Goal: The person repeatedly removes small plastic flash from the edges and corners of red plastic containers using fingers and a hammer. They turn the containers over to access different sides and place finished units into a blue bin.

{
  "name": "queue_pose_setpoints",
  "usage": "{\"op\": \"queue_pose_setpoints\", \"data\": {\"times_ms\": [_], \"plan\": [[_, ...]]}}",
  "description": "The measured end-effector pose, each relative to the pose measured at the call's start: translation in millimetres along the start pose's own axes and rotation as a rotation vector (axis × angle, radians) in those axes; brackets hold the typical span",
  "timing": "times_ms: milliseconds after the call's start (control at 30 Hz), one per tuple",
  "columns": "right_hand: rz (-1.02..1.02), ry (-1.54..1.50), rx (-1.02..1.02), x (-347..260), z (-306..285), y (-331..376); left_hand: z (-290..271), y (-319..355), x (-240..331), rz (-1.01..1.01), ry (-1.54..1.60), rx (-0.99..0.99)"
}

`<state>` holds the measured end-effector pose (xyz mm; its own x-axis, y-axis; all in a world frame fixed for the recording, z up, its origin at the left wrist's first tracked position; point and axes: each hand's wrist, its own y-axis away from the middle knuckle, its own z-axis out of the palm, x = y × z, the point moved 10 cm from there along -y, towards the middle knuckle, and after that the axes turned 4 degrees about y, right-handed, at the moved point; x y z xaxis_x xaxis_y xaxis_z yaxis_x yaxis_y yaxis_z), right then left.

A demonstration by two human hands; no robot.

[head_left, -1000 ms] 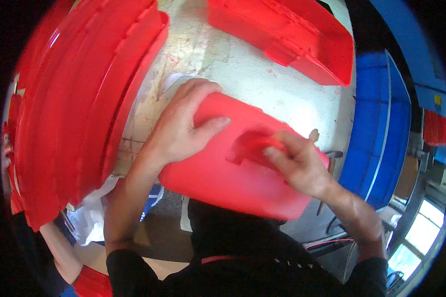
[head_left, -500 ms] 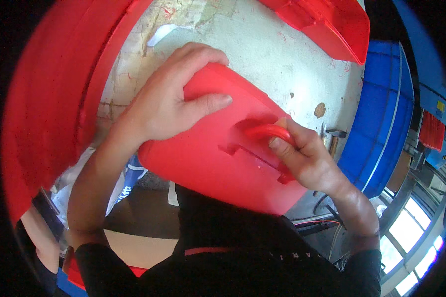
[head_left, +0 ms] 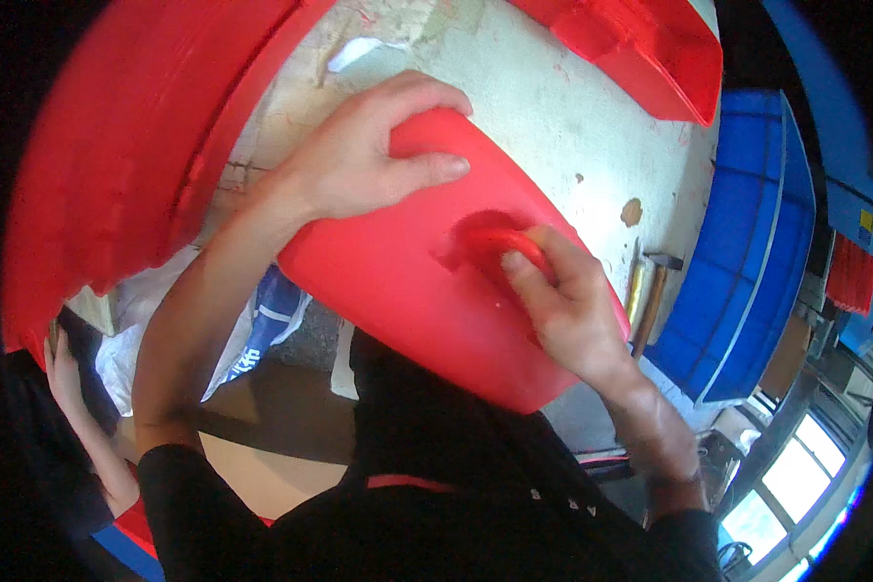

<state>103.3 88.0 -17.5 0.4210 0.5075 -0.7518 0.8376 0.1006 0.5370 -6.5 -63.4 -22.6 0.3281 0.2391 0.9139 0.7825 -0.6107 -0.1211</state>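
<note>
The right hand's [head_left: 577, 315] thumb and fingers close around a curved red handle [head_left: 502, 237] on a red plastic part [head_left: 388, 276]; the left hand [head_left: 373, 155] grips its upper-left edge, thumb apart on the face. The part lies slantwise before the torso, at the worktable [head_left: 514, 107]. Beyond are a hammer [head_left: 656, 296], blue crate [head_left: 713, 242] and red bin [head_left: 669, 73].

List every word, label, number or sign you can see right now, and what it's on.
Blue-and-white plastic: white printed characters, not copied here.
Black shirt: small white lettering, not copied here.
Yellow label on the blue panel: too small to read.
Red plastic piece: none visible.
</note>
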Motion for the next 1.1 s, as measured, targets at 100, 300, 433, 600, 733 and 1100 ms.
{"op": "queue_pose_setpoints", "data": {"times_ms": [100, 300, 433, 600, 733, 1100], "plan": [[-0.103, -0.058, 0.113, -9, -7, 2, 0, 0, 0, 0.005, -0.004, 0.005], [-0.024, 0.056, -0.018, -4, 13, 4, 1, 0, 4, 0.119, 0.005, 0.015], [-0.09, 0.105, -0.03, -11, 13, 5, 4, 1, 1, 0.096, -0.027, -0.012], [0.043, 0.004, 0.064, 6, -3, 11, 5, 2, 5, 0.134, -0.048, 0.016], [-0.097, 0.102, -0.04, -6, 11, 14, 12, 1, 2, 0.075, -0.06, -0.041], [-0.057, 0.074, -0.007, -4, 11, 10, 13, -1, 5, 0.096, -0.068, -0.059]]}}
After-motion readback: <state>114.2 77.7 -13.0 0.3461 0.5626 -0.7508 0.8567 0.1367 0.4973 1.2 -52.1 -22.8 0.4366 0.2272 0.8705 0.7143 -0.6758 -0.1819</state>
